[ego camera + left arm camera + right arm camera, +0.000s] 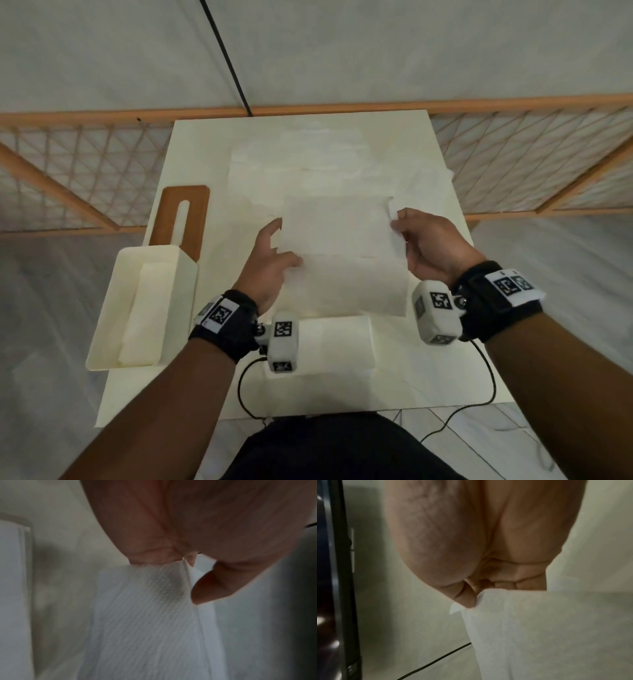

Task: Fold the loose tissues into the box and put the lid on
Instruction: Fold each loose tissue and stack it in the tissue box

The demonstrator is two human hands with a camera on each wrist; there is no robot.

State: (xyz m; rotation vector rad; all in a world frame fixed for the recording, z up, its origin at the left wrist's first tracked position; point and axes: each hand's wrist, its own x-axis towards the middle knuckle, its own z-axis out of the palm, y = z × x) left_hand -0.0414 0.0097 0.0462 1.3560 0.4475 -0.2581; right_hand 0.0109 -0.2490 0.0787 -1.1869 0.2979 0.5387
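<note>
Both hands pinch one tissue (342, 253) over the table (411, 377): left hand (270, 270) on its left edge, right hand (431, 246) on the right.

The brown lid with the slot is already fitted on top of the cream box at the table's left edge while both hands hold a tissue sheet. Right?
Not quite. The head view shows the brown lid lying flat on the table behind the cream box, which is still open with folded tissue inside. The rest holds: left hand and right hand each hold a side of the tissue sheet.
</note>
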